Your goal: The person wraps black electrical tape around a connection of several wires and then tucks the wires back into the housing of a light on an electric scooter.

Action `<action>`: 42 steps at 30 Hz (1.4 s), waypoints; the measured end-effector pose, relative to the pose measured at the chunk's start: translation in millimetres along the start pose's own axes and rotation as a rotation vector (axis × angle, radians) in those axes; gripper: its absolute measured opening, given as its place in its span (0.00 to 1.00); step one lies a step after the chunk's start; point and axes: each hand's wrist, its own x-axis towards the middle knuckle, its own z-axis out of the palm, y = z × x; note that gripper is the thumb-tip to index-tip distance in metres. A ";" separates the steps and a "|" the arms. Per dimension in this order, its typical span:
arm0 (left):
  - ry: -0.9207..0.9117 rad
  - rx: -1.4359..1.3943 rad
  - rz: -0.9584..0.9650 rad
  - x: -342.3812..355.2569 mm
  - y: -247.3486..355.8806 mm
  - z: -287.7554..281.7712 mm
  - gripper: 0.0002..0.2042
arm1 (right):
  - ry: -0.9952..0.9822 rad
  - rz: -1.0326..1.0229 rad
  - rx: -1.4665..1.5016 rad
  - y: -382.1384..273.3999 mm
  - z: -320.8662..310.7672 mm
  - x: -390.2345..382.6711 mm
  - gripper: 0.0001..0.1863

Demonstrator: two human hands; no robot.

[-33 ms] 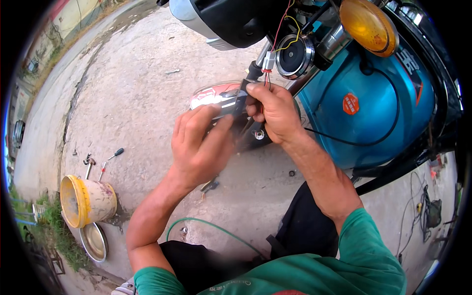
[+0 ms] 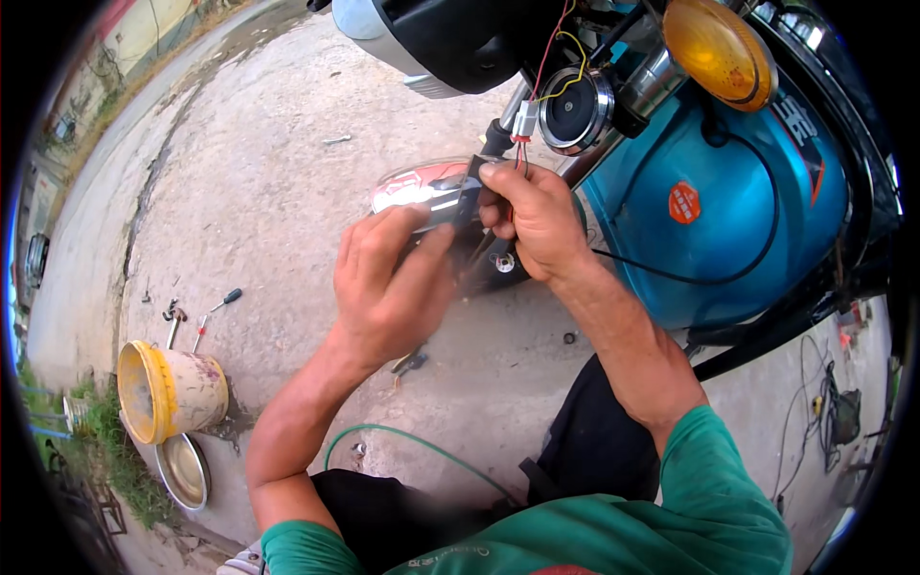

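Beside the front of a motorcycle, both hands are at a dark, shiny strip (image 2: 469, 196) that looks like black tape. My right hand (image 2: 541, 216) is closed, pinching the strip's upper end between thumb and curled fingers. Thin wires run down to it from a white plug connector (image 2: 524, 120). My left hand (image 2: 388, 287), a little blurred, has its thumb and index finger bent against the strip's left side; its palm is hidden. Just beyond the fingers is a glossy red and silver fender (image 2: 412, 187). What the strip wraps, if anything, is hidden.
A round black horn (image 2: 575, 110), an amber turn signal (image 2: 719, 53) and a blue fuel tank (image 2: 709, 220) are at right. On the concrete lie a yellow-rimmed bucket (image 2: 196, 388), a metal basin (image 2: 184, 471), a hammer (image 2: 173, 328), a screwdriver (image 2: 226, 303) and a green hose (image 2: 422, 436).
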 end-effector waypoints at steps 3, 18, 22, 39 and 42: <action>0.035 -0.033 0.032 -0.1 -4.4 -5.4 0.21 | -0.024 0.172 0.137 -7.6 3.5 -4.5 0.12; -0.159 -0.565 -0.253 9.9 -30.1 17.1 0.26 | -0.137 0.336 0.422 -20.9 11.7 -12.4 0.08; -0.136 -0.763 -0.360 7.3 -26.8 26.0 0.25 | -0.183 0.318 0.470 -19.2 9.5 -12.1 0.09; -0.178 -1.606 -1.051 11.5 -25.3 17.4 0.20 | 0.007 0.058 0.441 -3.1 0.7 -65.7 0.16; -0.270 -1.559 -1.032 16.4 -17.9 13.2 0.21 | 0.067 -0.023 0.212 -1.2 0.7 -64.4 0.17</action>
